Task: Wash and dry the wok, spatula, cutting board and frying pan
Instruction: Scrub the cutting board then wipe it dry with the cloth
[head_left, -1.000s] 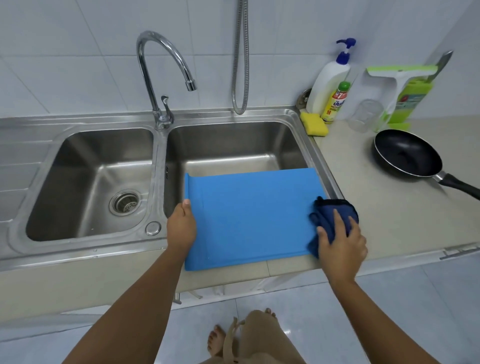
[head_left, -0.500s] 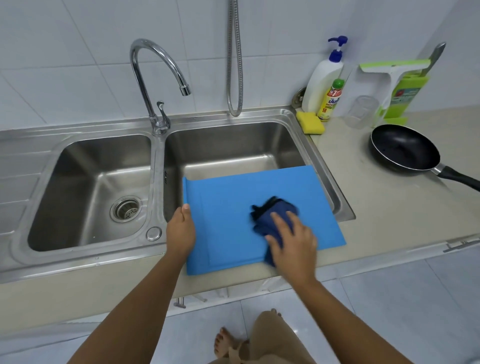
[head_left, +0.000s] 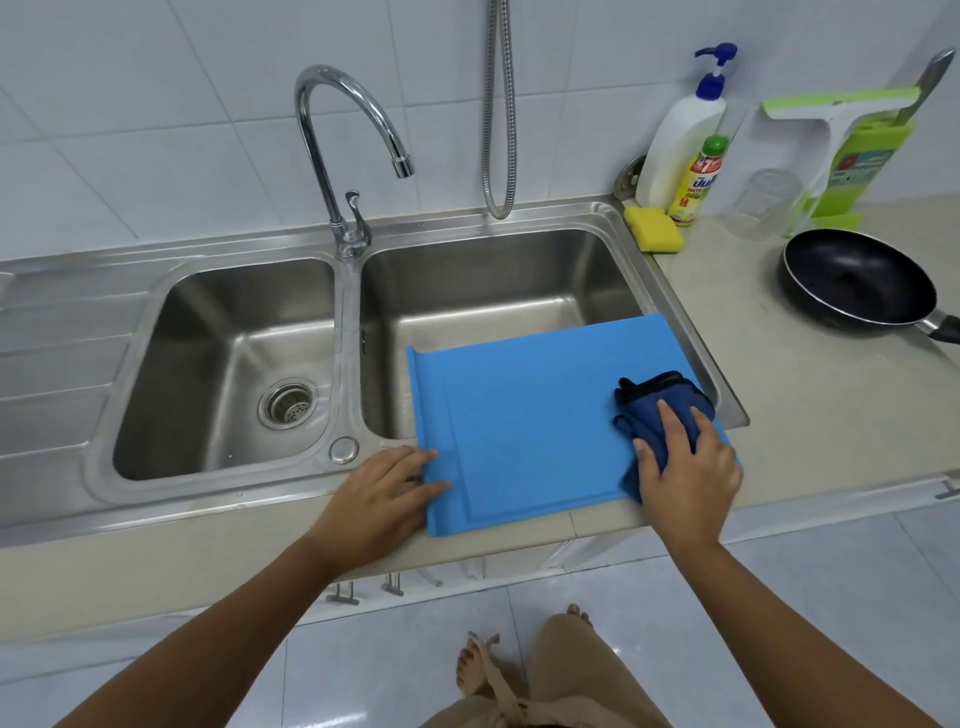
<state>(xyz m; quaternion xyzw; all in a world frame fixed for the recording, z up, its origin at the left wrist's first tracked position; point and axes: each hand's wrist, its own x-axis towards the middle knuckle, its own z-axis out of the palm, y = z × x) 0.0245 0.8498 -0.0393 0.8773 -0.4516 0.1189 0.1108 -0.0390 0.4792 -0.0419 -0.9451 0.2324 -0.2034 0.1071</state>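
1. Head view: the flat blue plastic cutting board (head_left: 524, 421) bridges the front rim of the right basin of the steel double sink (head_left: 343, 322), its near edge on the beige desk (head_left: 810, 395).
2. The left hand (head_left: 382, 493), at 9 o'clock of the board, lies flat and spread on its edge, clamping nothing.
3. The right hand (head_left: 685, 467), at 3 o'clock, presses a bunched dark blue cloth (head_left: 657, 402), fingers together over it.
4. Drying well probably means firm overlapping strokes, including the groove, with the left hand steadying.
5. Both basins look empty; the black round frying pan (head_left: 857, 283) at 2 o'clock holds nothing.
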